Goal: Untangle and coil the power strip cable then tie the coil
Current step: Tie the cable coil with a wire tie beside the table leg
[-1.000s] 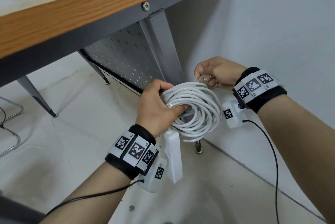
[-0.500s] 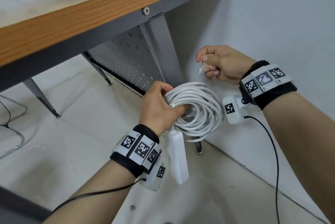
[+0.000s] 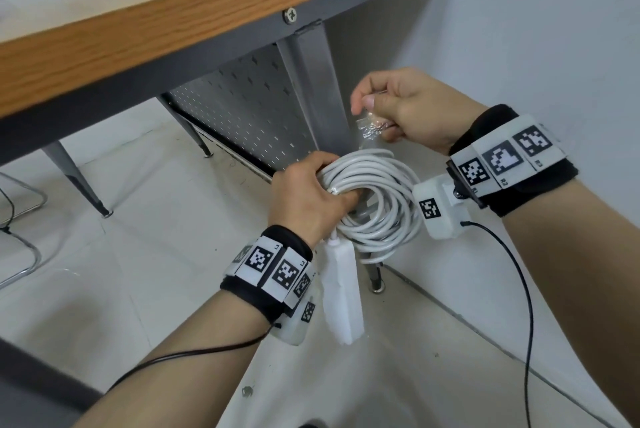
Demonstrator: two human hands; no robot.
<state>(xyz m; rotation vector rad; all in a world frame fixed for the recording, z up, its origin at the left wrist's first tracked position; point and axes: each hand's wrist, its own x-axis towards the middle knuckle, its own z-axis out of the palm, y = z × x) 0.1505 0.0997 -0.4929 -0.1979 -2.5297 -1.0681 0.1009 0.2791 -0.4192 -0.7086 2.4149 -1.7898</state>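
My left hand (image 3: 308, 199) grips the left side of a coiled white cable (image 3: 388, 205), fingers through the coil's middle. The white power strip body (image 3: 341, 292) hangs down from the coil beside my left wrist. Above the coil and apart from it, my right hand (image 3: 405, 108) pinches a small clear, crinkled tie (image 3: 369, 127) between thumb and fingers. Part of the coil is hidden behind my left hand.
A wooden-edged desk (image 3: 145, 32) overhangs at the top, with a grey metal leg (image 3: 311, 88) and a perforated panel (image 3: 249, 115) right behind the hands. A white wall (image 3: 519, 29) stands to the right. Tiled floor lies below, a chair frame (image 3: 24, 237) at far left.
My right hand has lifted away from the top of the coil, carrying the clear tie upward. My left hand keeps the same grip on the coil.
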